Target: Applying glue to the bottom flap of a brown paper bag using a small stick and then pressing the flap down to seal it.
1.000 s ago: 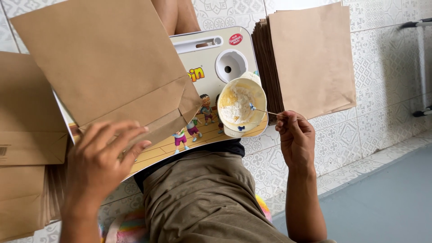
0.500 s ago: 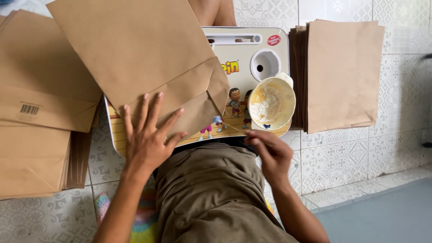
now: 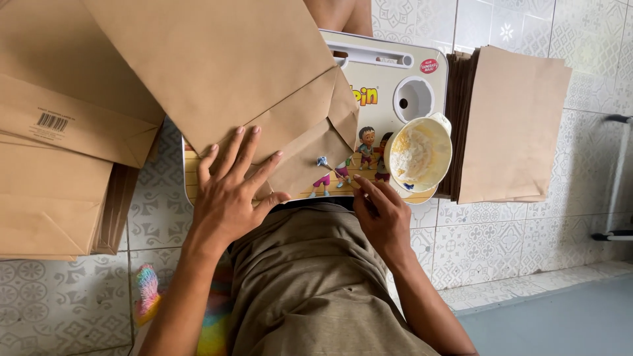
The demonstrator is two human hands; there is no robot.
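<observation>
My left hand [image 3: 227, 194] lies flat, fingers spread, pressing the folded bottom of the brown paper bag [image 3: 217, 72] against the small cartoon-printed table [image 3: 402, 72] over my lap. My right hand [image 3: 381, 214] rests at the table's near edge, fingertips drawn together beside the cream bowl of white paste [image 3: 419, 155] (whether they pinch anything I cannot tell). Flat bags are stacked on the tiles at my left [image 3: 53, 145] and right [image 3: 511, 125]

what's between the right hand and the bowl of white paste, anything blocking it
Nothing visible. The right hand rests at the near edge of the cartoon-printed lap table, its fingertips just short of the bowl, with only bare tabletop between them. The brown paper bag lies off to the side, pinned under the left hand.
</observation>
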